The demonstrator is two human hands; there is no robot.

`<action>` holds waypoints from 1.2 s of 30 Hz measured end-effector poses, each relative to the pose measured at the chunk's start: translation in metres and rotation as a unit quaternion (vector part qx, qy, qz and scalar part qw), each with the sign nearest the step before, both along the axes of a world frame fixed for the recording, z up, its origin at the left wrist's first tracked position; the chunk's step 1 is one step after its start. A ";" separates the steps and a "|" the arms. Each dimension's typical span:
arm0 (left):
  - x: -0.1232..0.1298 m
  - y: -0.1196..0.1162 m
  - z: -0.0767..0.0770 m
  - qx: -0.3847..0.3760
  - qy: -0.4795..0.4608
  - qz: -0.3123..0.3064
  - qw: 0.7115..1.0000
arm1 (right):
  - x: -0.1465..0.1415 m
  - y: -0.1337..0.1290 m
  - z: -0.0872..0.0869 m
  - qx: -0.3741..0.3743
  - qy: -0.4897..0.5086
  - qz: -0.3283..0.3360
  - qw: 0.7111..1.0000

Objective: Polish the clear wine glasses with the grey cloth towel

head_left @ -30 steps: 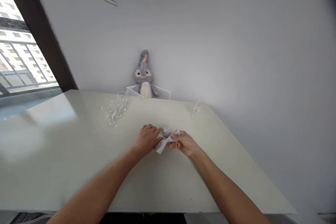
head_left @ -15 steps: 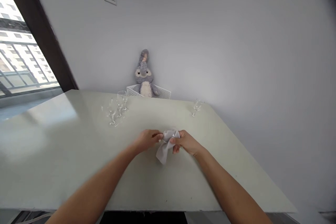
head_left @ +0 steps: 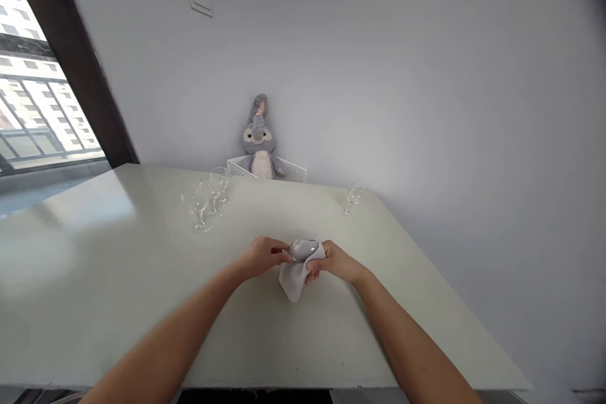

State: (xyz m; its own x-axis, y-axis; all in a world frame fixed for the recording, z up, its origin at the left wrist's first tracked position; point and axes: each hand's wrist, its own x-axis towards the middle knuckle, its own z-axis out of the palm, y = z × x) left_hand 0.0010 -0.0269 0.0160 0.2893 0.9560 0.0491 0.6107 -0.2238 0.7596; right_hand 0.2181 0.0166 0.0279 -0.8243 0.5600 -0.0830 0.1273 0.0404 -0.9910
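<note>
The left hand (head_left: 265,256) pinches a clear glass (head_left: 303,249) by its stem; just right of these fingers, the right hand (head_left: 335,263) holds a pale cloth (head_left: 293,279) against the glass.

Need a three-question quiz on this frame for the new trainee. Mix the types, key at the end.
1. Multiple choice. Where does the plush toy sit?
A) In the white basket
B) On the tabletop
C) On the windowsill

2. True or false: the held glass stands upright on the tabletop.

3. Fill in the blank: the cloth hangs from the ____ hand.

Key:
1. A.
2. False; it is tipped sideways, with its stem end at the fingers of the left hand.
3. Right; the right hand grips the cloth against the glass bowl.
</note>
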 end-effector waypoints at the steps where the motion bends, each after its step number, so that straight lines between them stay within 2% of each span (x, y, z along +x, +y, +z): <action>1: 0.001 -0.001 0.002 -0.053 -0.043 -0.017 0.998 | 0.004 0.002 0.002 0.002 -0.001 0.010 1.000; 3: 0.002 -0.004 0.007 -0.119 -0.115 -0.059 0.984 | 0.012 0.005 0.006 0.015 -0.002 0.026 1.000; 6: 0.004 -0.008 0.015 -0.155 -0.179 -0.120 0.964 | 0.027 0.011 0.014 0.043 -0.018 0.054 0.997; 9: 0.005 -0.007 0.015 -0.163 -0.213 -0.125 0.955 | 0.040 0.020 0.017 0.057 -0.015 0.028 0.998; 10: 0.005 -0.006 0.012 -0.157 -0.224 -0.103 0.956 | 0.043 0.023 0.016 0.061 0.002 -0.009 0.998; 12: 0.002 0.000 0.006 -0.139 -0.258 -0.027 0.956 | 0.042 0.028 0.013 0.073 0.057 -0.128 0.987; 14: -0.002 0.006 -0.002 -0.114 -0.287 0.070 0.949 | 0.033 0.026 0.009 0.119 0.089 -0.266 0.953; 16: -0.005 0.013 -0.009 -0.080 -0.246 0.162 0.952 | 0.017 0.016 0.006 0.225 0.062 -0.339 0.911; 17: -0.006 0.015 -0.013 -0.058 -0.190 0.195 0.960 | 0.008 0.009 0.004 0.298 0.031 -0.329 0.895; 18: -0.007 0.016 -0.015 -0.037 -0.123 0.217 0.968 | -0.001 0.001 0.003 0.373 -0.001 -0.293 0.881; 20: -0.004 0.016 -0.019 0.002 -0.010 0.231 0.973 | -0.017 -0.014 -0.001 0.492 -0.052 -0.183 0.849; 22: 0.000 0.012 -0.019 0.026 0.033 0.223 0.974 | -0.026 -0.022 -0.003 0.548 -0.079 -0.120 0.824; 23: 0.004 0.008 -0.018 0.042 0.044 0.207 0.977 | -0.027 -0.022 -0.005 0.554 -0.085 -0.121 0.819; 24: 0.007 0.005 -0.017 0.066 0.061 0.179 0.980 | -0.026 -0.020 -0.006 0.545 -0.082 -0.140 0.822; 26: 0.013 -0.001 -0.015 0.126 0.097 0.105 0.982 | -0.020 -0.010 -0.008 0.475 -0.057 -0.203 0.854; 28: 0.020 -0.007 -0.013 0.170 0.110 0.057 0.978 | -0.011 0.002 -0.011 0.319 -0.012 -0.283 0.904; 29: 0.023 -0.008 -0.012 0.172 0.099 0.060 0.978 | -0.008 0.008 -0.013 0.216 0.020 -0.321 0.922; 30: 0.025 -0.009 -0.012 0.163 0.081 0.076 0.980 | -0.006 0.012 -0.015 0.111 0.060 -0.353 0.927; 31: 0.028 -0.010 -0.012 0.149 0.057 0.096 0.983 | -0.007 0.015 -0.016 0.011 0.105 -0.378 0.920; 33: 0.032 -0.010 -0.013 0.126 0.010 0.136 0.983 | -0.014 0.015 -0.019 -0.139 0.206 -0.397 0.884; 35: 0.035 -0.009 -0.015 0.129 -0.019 0.164 0.978 | -0.026 0.009 -0.022 -0.213 0.286 -0.386 0.850; 36: 0.036 -0.008 -0.016 0.140 -0.029 0.176 0.974 | -0.033 0.004 -0.023 -0.229 0.310 -0.373 0.844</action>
State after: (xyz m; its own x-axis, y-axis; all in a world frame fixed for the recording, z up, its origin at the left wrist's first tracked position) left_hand 0.0368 -0.0351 -0.0003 -0.0654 0.9425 0.3279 0.6447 -0.2109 0.7348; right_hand 0.1848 0.0204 0.0046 -0.2218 0.9684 -0.1138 -0.5998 -0.2275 -0.7671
